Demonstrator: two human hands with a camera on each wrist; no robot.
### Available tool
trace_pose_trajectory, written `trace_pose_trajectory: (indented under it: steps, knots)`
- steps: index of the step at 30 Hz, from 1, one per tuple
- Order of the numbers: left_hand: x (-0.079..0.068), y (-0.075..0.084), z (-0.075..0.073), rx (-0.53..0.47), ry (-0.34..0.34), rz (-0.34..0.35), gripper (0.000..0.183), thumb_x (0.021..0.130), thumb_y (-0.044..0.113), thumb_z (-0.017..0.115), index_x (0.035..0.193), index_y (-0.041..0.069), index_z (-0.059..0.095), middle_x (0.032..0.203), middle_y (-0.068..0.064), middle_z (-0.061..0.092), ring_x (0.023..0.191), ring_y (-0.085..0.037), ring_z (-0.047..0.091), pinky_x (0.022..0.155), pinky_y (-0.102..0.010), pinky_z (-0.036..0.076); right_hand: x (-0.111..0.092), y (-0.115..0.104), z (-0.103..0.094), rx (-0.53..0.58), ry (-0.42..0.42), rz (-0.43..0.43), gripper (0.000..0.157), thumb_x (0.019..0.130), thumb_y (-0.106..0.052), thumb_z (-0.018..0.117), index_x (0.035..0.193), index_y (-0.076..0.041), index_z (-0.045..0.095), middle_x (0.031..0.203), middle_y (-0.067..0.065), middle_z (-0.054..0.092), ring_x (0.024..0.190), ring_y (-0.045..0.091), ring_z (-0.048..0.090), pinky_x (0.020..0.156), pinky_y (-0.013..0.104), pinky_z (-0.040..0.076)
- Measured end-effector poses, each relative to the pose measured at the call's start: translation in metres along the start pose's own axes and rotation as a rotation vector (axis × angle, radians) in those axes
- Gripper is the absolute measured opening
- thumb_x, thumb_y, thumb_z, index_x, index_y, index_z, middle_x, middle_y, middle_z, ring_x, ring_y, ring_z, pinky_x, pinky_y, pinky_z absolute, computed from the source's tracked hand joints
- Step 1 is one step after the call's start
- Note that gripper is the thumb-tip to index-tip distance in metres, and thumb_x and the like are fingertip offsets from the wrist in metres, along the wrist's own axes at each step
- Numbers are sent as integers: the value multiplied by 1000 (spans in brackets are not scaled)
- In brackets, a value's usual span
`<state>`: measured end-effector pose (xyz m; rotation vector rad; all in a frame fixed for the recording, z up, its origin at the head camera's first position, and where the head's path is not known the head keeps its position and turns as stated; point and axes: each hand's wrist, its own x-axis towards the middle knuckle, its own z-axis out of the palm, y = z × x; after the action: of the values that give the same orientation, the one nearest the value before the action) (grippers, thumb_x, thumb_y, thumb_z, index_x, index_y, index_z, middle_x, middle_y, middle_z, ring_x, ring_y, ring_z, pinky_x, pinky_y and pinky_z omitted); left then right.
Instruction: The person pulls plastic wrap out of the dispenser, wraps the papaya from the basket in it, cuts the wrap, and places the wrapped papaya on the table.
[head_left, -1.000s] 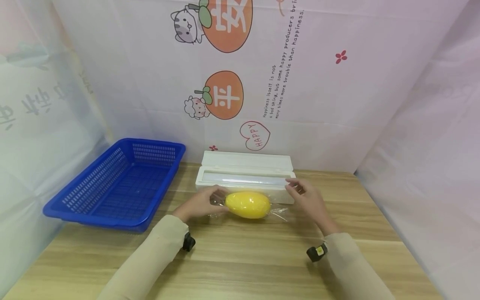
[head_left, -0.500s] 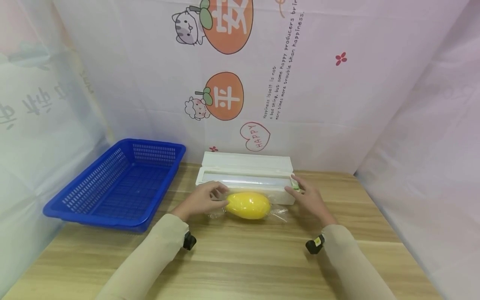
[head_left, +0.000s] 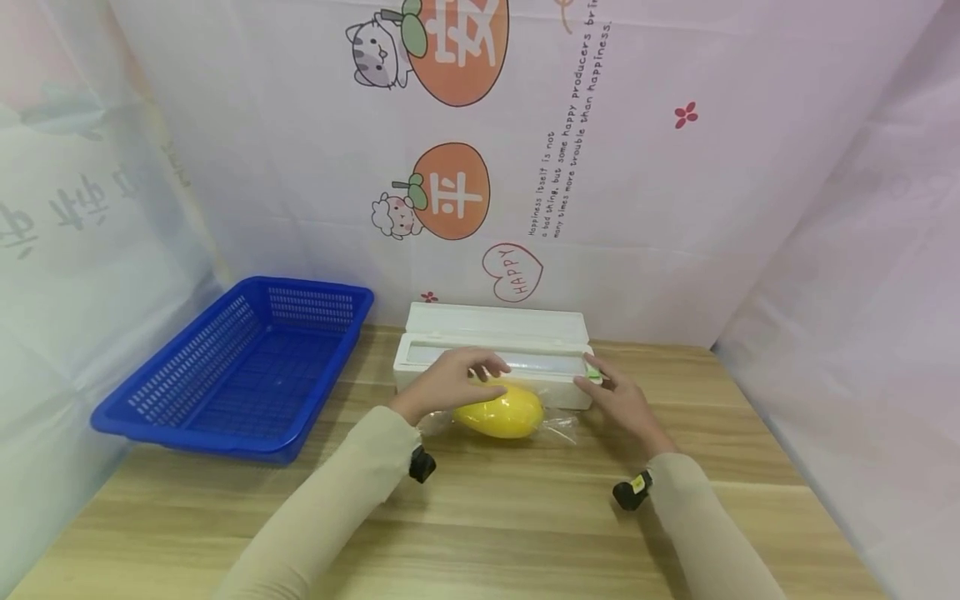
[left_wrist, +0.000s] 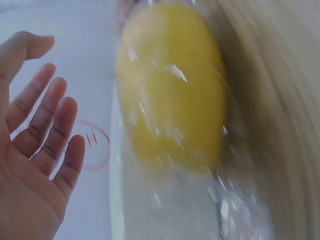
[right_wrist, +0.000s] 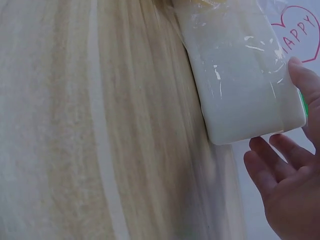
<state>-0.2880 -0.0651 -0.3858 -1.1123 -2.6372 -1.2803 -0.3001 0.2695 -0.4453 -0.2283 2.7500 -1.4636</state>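
Note:
A smooth yellow oval, mango-shaped thing (head_left: 504, 415), wrapped in clear cling film, lies against the front of a white cling film box (head_left: 558, 390). Loose crinkled film ends (head_left: 558, 427) stick out on both sides of it. My left hand (head_left: 450, 379) hovers over its left part, fingers spread and slightly bent, with nothing in them; the left wrist view shows the palm apart from it. At the box's right end, my right hand (head_left: 622, 404) has thumb and fingers about the corner, holding it. A small green part (head_left: 593, 374) shows beside those fingers.
The box's lid (head_left: 498, 321) stands raised at the back, by the printed cloth wall (head_left: 615, 283). On the left sits a blue plastic basket (head_left: 322, 392) with slotted sides. Wooden tabletop (head_left: 480, 533) spreads out in front.
My left hand has left the film end at the left of the yellow thing and moved right and up over it. My right hand has moved slightly onto the box's right end.

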Motion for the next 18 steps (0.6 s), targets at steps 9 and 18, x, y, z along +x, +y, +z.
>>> trace_pose_trajectory:
  steps: [9,18]
  knots:
    - [53,32,31,45,-114,-21,31,94,18,72,124,10,69,115,-2,71,98,-9,63,88,-22,50,-1,3,-3,116,-47,25,76,91,-55,67,156,-38,32,143,20,51,128,34,50,108,59,35]
    - [95,51,74,80,-92,-45,30,93,15,72,121,7,71,115,-5,71,100,-11,65,84,-17,50,1,8,-4,95,-56,-22,72,95,-48,66,157,-31,33,148,22,46,131,37,48,108,57,36]
